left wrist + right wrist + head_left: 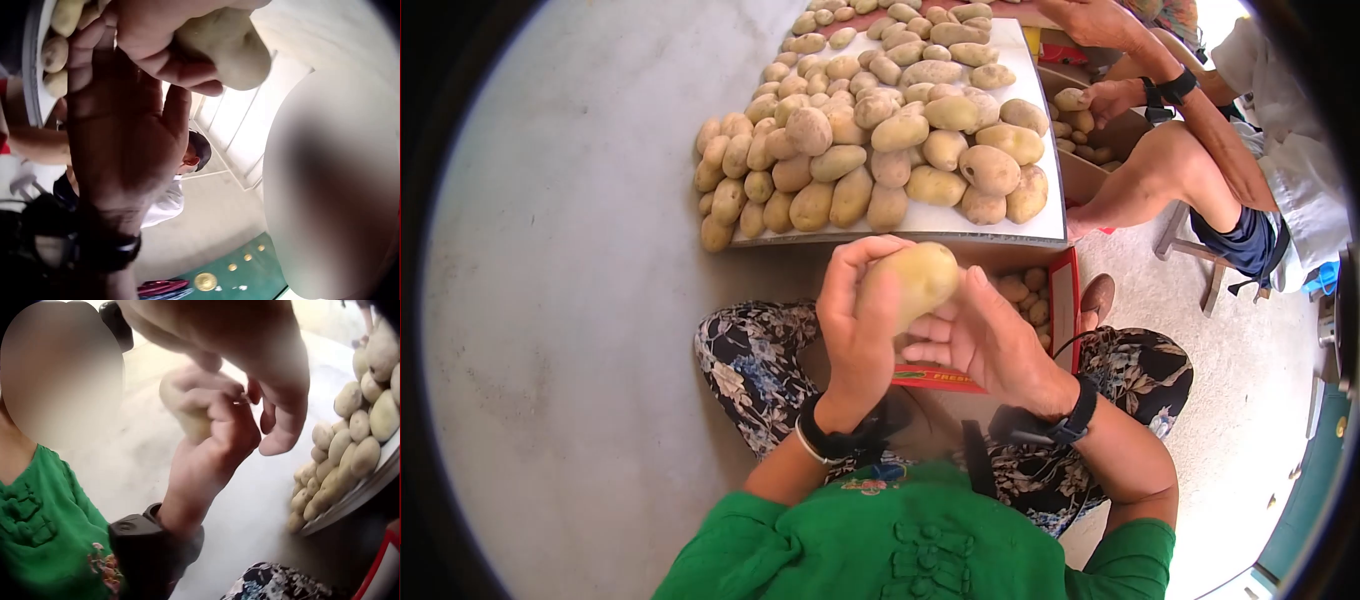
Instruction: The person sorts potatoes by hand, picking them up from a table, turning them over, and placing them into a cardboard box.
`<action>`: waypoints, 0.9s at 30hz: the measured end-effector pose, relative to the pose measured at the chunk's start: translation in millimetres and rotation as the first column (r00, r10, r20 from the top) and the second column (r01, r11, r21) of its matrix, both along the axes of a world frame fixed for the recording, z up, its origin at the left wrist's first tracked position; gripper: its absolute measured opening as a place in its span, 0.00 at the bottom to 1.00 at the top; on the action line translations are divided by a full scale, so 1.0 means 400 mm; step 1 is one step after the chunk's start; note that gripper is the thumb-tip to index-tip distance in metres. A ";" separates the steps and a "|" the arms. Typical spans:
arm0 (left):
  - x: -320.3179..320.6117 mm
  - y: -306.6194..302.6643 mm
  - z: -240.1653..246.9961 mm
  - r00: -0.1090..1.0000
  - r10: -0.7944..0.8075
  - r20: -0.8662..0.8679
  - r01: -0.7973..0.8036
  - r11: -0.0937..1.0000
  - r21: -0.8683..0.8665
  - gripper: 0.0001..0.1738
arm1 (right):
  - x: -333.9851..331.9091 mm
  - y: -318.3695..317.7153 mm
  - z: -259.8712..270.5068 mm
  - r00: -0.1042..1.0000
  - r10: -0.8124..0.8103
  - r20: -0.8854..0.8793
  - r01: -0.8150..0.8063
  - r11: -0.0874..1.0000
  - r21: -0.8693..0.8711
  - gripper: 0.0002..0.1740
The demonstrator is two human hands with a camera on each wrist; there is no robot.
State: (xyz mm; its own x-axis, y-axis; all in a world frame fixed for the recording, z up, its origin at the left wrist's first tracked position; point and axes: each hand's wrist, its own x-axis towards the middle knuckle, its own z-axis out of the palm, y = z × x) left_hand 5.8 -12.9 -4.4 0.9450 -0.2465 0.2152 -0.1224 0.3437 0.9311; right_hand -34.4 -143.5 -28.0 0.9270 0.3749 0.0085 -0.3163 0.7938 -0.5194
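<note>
The potato (915,280) is held between both hands, above the lap. The left hand (855,325) wraps its near end, with fingers and thumb curled round it. The right hand (985,345) lies with fairly straight fingers against its other side. It seems only to steady the potato, though the contact there is hard to read.

The potato looks firm, dense and dry-skinned, so a plain grip round its thick middle should hold it without bruising or slipping. Its underside is hidden by the left palm.

Just beyond and below the hands, a red box (1063,300) holds smaller potatoes (1025,290) and is mostly covered by the hands. Farther out, a tray (1055,225) carries a heap of potatoes (880,130). Beyond the right hand sits a second person (1200,170), cut off by the frame.
</note>
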 end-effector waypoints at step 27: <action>-0.132 -0.100 -0.047 0.310 -0.640 0.703 -0.726 0.318 0.610 0.30 | 0.034 -0.108 0.043 0.994 -0.071 0.087 0.072 0.997 -0.007 0.21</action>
State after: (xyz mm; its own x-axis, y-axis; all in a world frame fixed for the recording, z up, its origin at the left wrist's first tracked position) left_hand -46.9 -52.9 -23.2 0.3394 -0.8340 0.4350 -0.8594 -0.4630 -0.2171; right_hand -20.7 -186.7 -10.7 0.9473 0.3084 0.0865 -0.2125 0.8072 -0.5506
